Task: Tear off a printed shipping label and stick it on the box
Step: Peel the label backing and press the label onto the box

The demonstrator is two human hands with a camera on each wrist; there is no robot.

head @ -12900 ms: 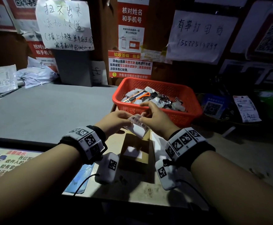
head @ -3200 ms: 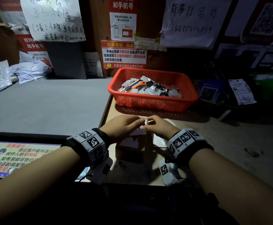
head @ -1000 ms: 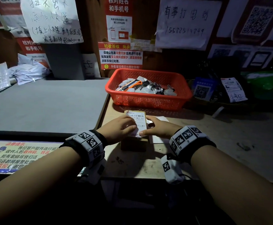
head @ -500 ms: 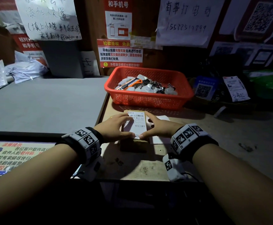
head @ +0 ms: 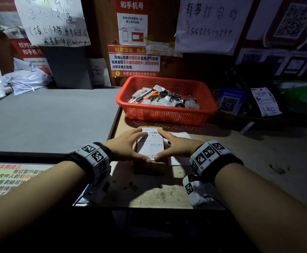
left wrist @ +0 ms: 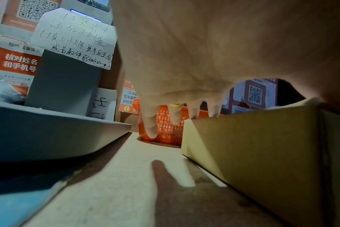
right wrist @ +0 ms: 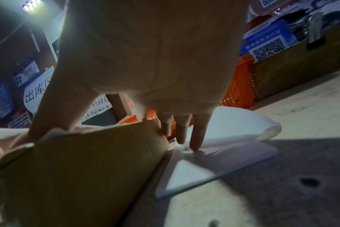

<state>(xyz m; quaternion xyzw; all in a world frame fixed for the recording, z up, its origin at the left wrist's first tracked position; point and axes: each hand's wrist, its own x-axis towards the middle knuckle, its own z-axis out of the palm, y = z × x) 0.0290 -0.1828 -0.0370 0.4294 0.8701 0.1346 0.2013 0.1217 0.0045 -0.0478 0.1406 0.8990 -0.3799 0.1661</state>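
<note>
A small brown cardboard box (head: pixel 150 166) stands on the wooden table, with the white printed shipping label (head: pixel 151 146) lying flat on its top. My left hand (head: pixel 128 144) lies along the label's left edge and my right hand (head: pixel 175 144) along its right edge. The fingers are straight and the two thumbs meet at the near edge. The left wrist view shows the box's side (left wrist: pixel 262 145) under my left fingertips. In the right wrist view the box (right wrist: pixel 78 169) is at the left, and my outer right fingers touch white backing paper (right wrist: pixel 223 135) beside it.
A red mesh basket (head: pixel 167 114) of small items and an orange-handled cutter stands just behind the box. A raised grey surface (head: pixel 48 115) borders the table on the left. White backing paper (head: pixel 181 136) lies right of the box. Notices cover the back wall.
The label, earlier held in the air between both hands, now lies on the box top. Over the last second my hands have slid outward to its side edges and the fingers reach farther back.
</note>
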